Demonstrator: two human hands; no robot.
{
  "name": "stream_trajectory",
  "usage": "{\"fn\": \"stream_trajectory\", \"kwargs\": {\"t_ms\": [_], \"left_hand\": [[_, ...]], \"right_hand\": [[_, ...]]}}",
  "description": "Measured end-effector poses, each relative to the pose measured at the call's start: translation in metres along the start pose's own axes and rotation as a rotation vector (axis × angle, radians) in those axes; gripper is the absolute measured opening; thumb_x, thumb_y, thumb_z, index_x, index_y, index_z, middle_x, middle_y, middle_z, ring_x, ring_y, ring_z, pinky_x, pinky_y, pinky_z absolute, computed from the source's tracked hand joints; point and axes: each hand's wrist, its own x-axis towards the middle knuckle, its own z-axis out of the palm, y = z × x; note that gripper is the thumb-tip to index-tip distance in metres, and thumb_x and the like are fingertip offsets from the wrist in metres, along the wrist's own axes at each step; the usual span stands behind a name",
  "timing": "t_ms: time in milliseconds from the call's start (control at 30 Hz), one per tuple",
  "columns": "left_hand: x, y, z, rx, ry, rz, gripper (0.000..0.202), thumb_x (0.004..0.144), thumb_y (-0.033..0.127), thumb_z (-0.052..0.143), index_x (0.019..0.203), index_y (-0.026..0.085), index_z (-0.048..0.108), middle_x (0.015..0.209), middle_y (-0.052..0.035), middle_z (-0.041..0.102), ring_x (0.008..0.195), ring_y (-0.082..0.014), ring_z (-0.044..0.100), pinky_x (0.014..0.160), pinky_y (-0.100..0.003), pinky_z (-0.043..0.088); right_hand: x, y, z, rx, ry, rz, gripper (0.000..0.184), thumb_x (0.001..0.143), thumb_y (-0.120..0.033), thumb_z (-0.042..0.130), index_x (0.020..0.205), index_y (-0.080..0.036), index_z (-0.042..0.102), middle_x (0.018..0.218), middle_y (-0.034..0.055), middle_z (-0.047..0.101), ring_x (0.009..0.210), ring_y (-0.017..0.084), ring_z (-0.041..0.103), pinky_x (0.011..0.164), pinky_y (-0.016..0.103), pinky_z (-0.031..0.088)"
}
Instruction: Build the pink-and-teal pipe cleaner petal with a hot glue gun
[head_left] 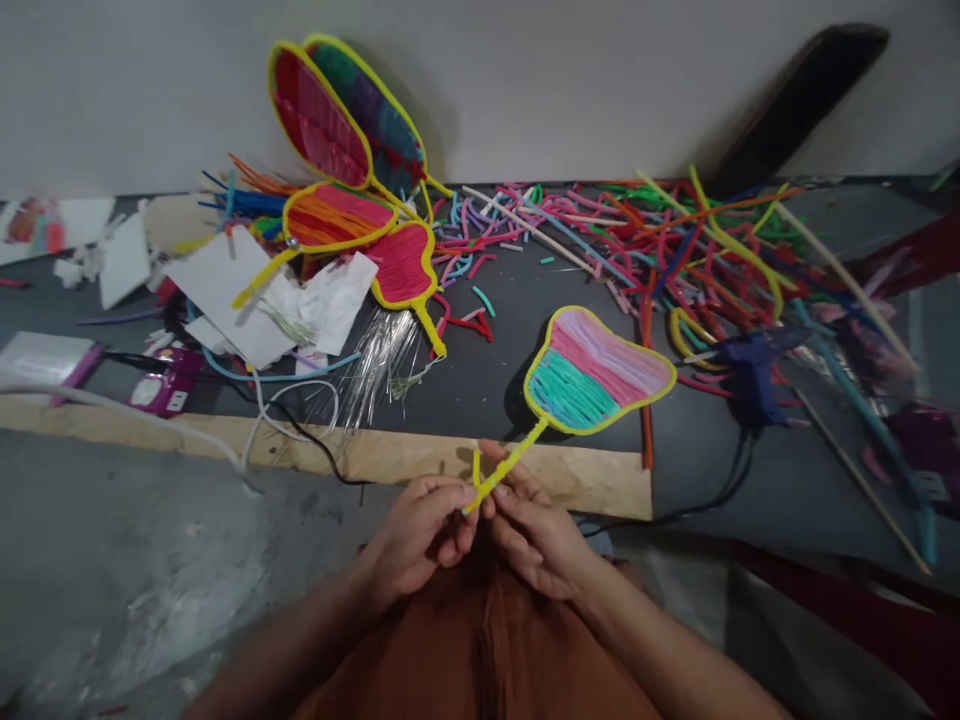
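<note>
1. A dark mat (465,375) covers the floor up to the wall, with a plywood strip (375,455) along its near edge.
2. Finished fans (337,215) lie at the back left, beside white paper scraps (225,285).
3. Loose coloured pipe cleaners (675,235) are heaped to the right.
4. A blue glue gun (750,365) lies by them, its black cord (705,500) trailing off the mat.
5. A purple power strip (161,385) sits at left.

- A handicraft workspace set on the floor against a bare wall (600,90).
- Loose pipe cleaners (675,240), finished fans (337,130), glue gun (750,370), paper scraps (225,290) on a dark mat (465,380).
</note>
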Motion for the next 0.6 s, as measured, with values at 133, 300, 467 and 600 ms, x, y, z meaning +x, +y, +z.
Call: {"fn": "stream_trajectory", "kwargs": {"t_ms": [133, 300, 467, 600], "left_hand": [[-0.005, 0.000, 0.003, -0.111, -0.012, -0.022, 0.024, 0.062, 0.036, 0.063, 0.057, 0.014, 0.057, 0.036, 0.0033, 0.048, 0.026, -0.0020, 0.027, 0.031, -0.016, 0.018], [-0.006, -0.004, 0.002, -0.142, -0.055, -0.015, 0.026, 0.064, 0.034, 0.065, 0.052, 0.014, 0.053, 0.037, 0.0033, 0.048, 0.027, -0.0018, 0.028, 0.031, -0.016, 0.021], [-0.004, -0.003, 0.000, -0.161, -0.014, 0.041, 0.029, 0.067, 0.037, 0.065, 0.055, 0.014, 0.053, 0.040, 0.0035, 0.049, 0.029, -0.0019, 0.030, 0.033, -0.015, 0.023], [-0.002, -0.002, -0.002, -0.123, -0.063, 0.030, 0.024, 0.066, 0.035, 0.064, 0.057, 0.015, 0.053, 0.042, 0.0029, 0.051, 0.030, -0.0034, 0.031, 0.034, -0.018, 0.025]], "right_hand": [[0.009, 0.001, 0.006, 0.123, -0.055, -0.005, 0.052, 0.072, -0.034, 0.076, 0.118, -0.027, 0.053, 0.064, -0.0086, 0.055, 0.035, -0.001, 0.025, 0.029, 0.009, 0.015], [0.009, 0.005, 0.004, 0.023, -0.004, -0.107, 0.037, 0.073, -0.036, 0.076, 0.100, -0.024, 0.054, 0.060, -0.0110, 0.053, 0.031, -0.001, 0.031, 0.028, 0.009, 0.017], [0.000, 0.007, -0.002, -0.236, 0.091, -0.170, 0.032, 0.079, -0.045, 0.067, 0.080, -0.020, 0.048, 0.057, -0.0084, 0.056, 0.031, 0.001, 0.037, 0.029, 0.012, 0.022], [-0.010, 0.008, -0.012, -0.843, 0.203, -0.439, 0.017, 0.092, -0.035, 0.049, 0.085, -0.020, 0.050, 0.054, -0.0055, 0.055, 0.040, 0.008, 0.049, 0.039, 0.018, 0.038]]}}
